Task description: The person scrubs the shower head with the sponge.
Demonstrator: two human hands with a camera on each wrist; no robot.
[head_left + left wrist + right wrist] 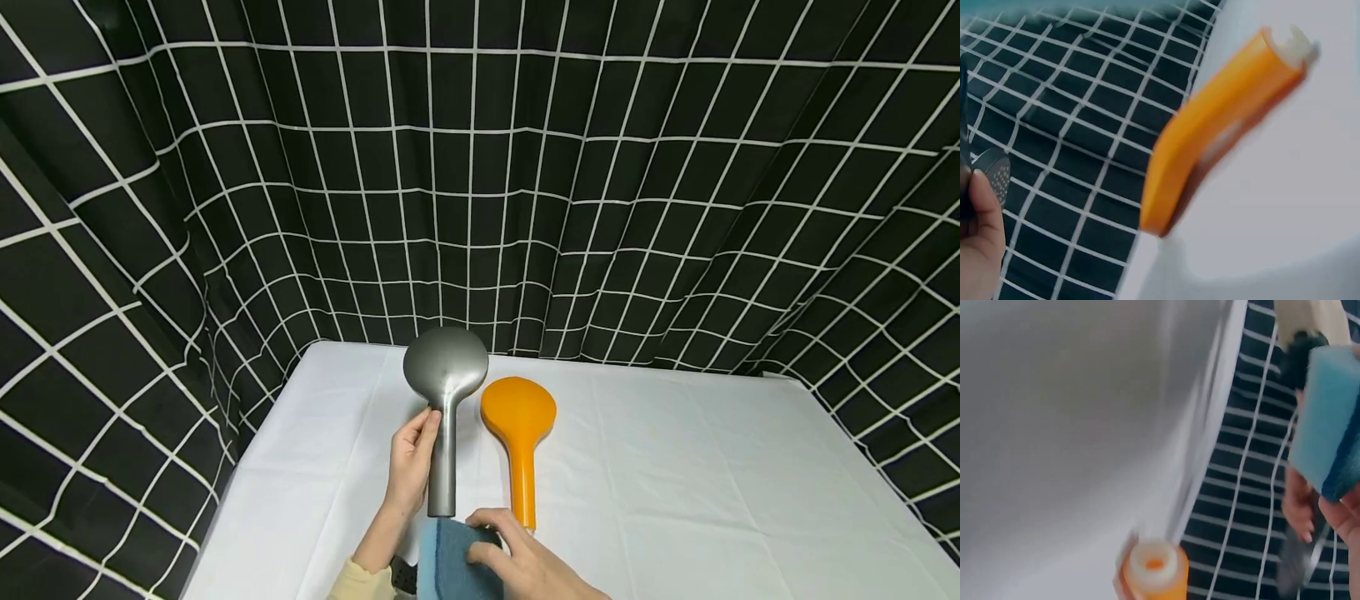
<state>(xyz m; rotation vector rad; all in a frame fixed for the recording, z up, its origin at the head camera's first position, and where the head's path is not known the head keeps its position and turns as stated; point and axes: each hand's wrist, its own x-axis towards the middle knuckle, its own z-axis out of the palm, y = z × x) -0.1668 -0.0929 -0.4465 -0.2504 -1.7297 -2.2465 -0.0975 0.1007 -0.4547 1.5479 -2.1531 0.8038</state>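
My left hand grips a grey shower head by the upper part of its handle, with the rounded back towards the head camera. In the left wrist view its nozzle face shows at the left edge beside the thumb. A two-tone sponge, light blue with a darker blue side, is held by my right hand just below the handle's lower end. To the right lies an orange shower head on the table, its handle towards me and a white end piece showing.
A white cloth covers the table. Behind it and on both sides hangs a black curtain with a white grid. A dark wrist strap sits on the left forearm, near the sponge.
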